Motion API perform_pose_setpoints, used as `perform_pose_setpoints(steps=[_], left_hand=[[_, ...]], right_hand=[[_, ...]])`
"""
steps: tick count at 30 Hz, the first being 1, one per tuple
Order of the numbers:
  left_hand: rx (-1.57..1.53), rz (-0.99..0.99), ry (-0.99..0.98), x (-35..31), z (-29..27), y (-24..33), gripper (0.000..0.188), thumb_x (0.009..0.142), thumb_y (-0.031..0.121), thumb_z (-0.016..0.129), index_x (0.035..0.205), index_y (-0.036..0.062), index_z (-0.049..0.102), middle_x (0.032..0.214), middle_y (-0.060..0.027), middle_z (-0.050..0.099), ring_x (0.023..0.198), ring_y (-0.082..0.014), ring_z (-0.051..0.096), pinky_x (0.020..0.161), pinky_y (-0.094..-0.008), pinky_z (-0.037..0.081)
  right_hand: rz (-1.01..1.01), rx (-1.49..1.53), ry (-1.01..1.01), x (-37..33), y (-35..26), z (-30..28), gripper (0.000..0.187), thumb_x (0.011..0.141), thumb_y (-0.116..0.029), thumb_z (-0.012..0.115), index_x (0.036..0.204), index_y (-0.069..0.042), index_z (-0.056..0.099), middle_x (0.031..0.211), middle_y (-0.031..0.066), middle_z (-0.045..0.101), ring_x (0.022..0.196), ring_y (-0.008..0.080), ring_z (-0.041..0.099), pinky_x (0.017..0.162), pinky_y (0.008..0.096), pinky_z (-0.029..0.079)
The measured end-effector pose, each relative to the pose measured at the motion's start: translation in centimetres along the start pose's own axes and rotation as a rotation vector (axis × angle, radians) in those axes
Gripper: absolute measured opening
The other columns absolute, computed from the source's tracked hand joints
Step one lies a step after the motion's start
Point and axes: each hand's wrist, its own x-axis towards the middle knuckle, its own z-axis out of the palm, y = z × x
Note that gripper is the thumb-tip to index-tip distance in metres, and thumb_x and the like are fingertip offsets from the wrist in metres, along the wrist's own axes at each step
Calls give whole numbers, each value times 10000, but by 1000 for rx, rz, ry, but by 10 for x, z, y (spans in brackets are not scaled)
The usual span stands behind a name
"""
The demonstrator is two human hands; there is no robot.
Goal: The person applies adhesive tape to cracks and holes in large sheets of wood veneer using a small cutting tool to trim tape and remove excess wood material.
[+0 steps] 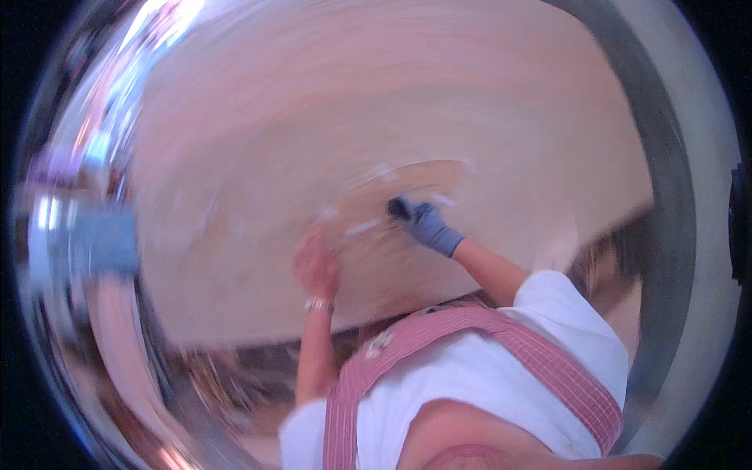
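Head view: your left hand [316, 262] and right hand [425, 223] are apart, grip unclear; careless sweeping may shift the white strip [361, 229].

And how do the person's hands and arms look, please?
The right hand wears a blue glove. The left hand is ungloved, with a pale band at its wrist, too blurred to identify. Short white sleeves leave both forearms bare.

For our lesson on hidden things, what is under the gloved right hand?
Around the gloved right hand, a tan surface and blurred pale strips show. What lies directly beneath is covered; blur leaves any contact unclear.
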Motion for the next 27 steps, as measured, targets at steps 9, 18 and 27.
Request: perform_pose_setpoints(steps=[9,18,27], left_hand=[[295,-11,-113,-19,3,-18,518,964,333,523,1410,73,475,1459,-186,437,1354,-330,402,1088,-470,317],[265,28,-189,-12,-26,-28,544,948,343,553,1377,14,493,1411,-210,467,1334,-357,403,1076,-481,326],[303,64,-282,1,-38,-26,522,935,368,559,1345,44,530,1340,-206,521,1265,-348,458,1051,-481,344]], right_hand=[[891,-571,535,-210,215,-143,753,865,-606,569,1438,-148,397,1402,220,429,1214,438,458,976,472,449],[1012,-331,852,-283,229,-178,469,848,-472,651,1121,-91,653,1059,149,636,965,345,604,831,438,505],[693,-163,1174,-310,51,-84,208,793,-120,717,991,-79,670,986,123,637,922,327,604,798,400,500]])
